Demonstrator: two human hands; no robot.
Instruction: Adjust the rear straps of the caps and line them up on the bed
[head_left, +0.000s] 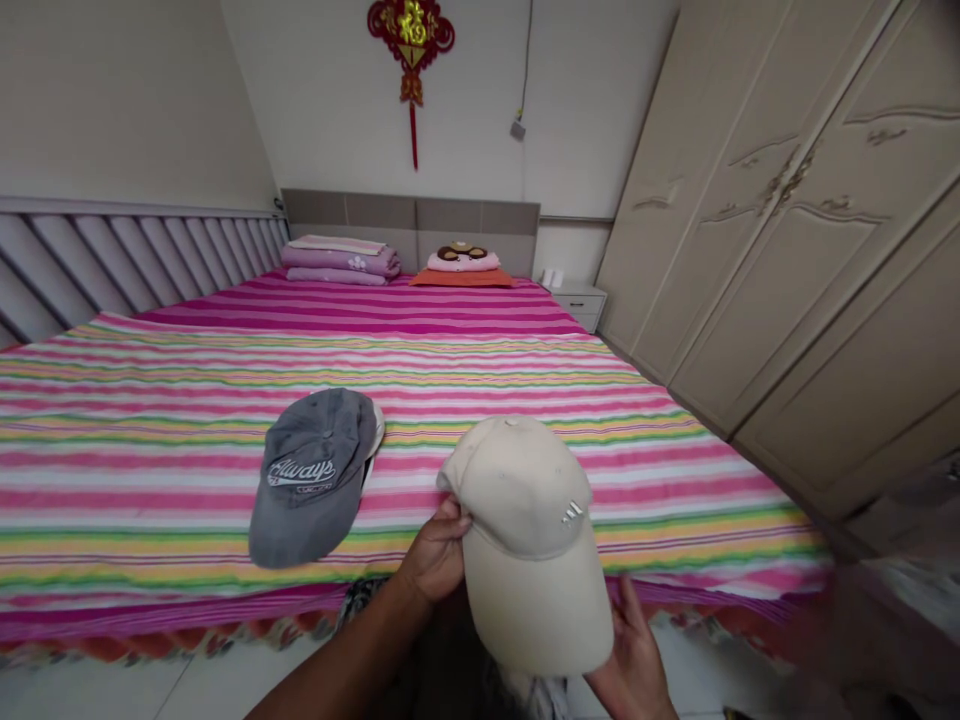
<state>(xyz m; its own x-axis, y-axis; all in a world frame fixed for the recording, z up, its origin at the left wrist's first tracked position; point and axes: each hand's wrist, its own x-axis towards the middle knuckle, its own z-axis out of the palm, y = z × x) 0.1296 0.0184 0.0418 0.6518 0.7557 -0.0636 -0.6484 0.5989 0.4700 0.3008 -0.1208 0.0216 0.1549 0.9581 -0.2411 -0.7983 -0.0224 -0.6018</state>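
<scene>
Head-worn at the foot of a multicolour-striped, cloth-covered bed (pixel 487 385), the camera looks forward and down, from close by.

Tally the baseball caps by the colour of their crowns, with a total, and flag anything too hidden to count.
Grey baseball cap: 1
Cream baseball cap: 1
Total: 2
Not counted: a pale edge behind the grey cap, too hidden to identify.
</scene>
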